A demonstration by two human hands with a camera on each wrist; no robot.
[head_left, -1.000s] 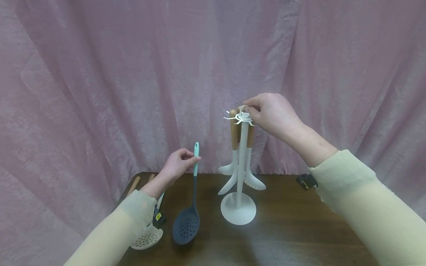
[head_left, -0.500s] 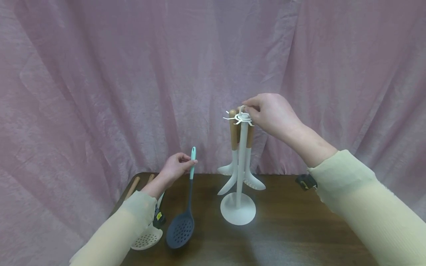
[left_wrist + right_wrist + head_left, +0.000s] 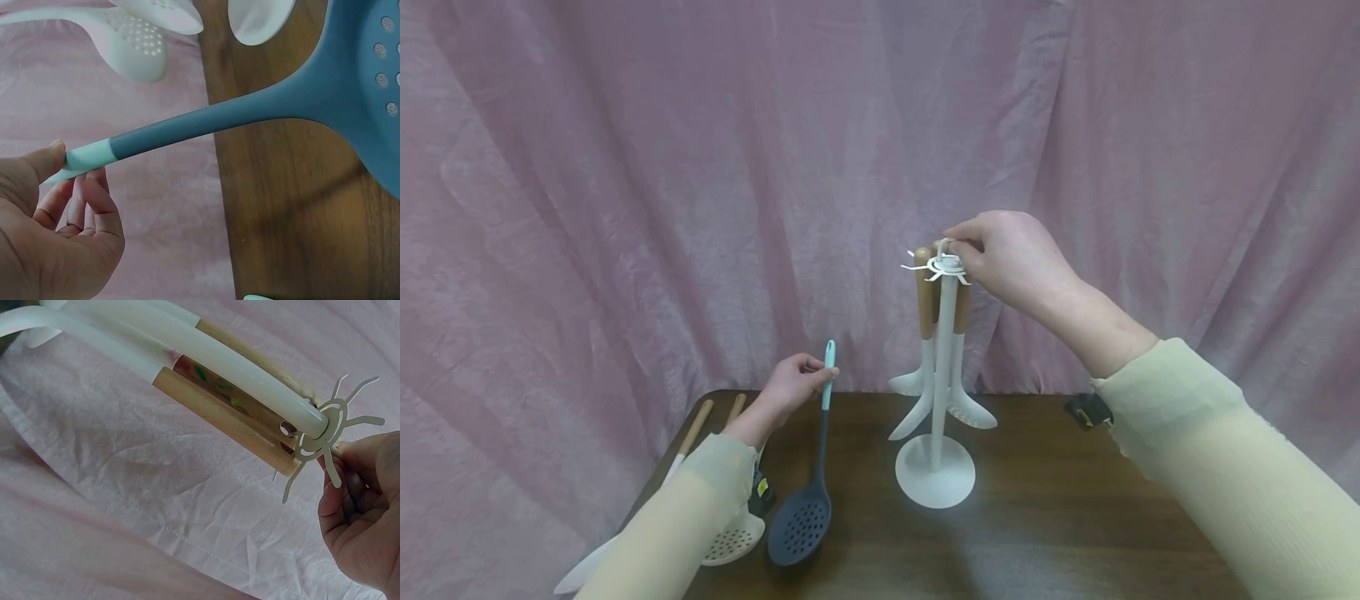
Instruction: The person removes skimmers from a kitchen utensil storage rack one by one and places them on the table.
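On the dark wooden tabletop (image 3: 1037,533), a white stand (image 3: 936,479) rises with a spoked hook ring at its top. Right hand (image 3: 1011,258) has its fingers curled on that top, pinching the loop above the ring; the right wrist view shows the fingertips (image 3: 337,481) touching the spokes. Three white utensils (image 3: 925,367) with wooden handles hang from the ring beside the pole. Left hand (image 3: 790,387) pinches the mint end of a dark blue skimmer (image 3: 801,517) between thumb and fingers, well left of the stand. That skimmer stands nearly upright, its perforated head low at the tabletop; whether it touches the wood I cannot tell. A white slotted spoon (image 3: 733,542) lies just left of the head, partly under the left sleeve. Pink curtain (image 3: 700,167) hangs behind
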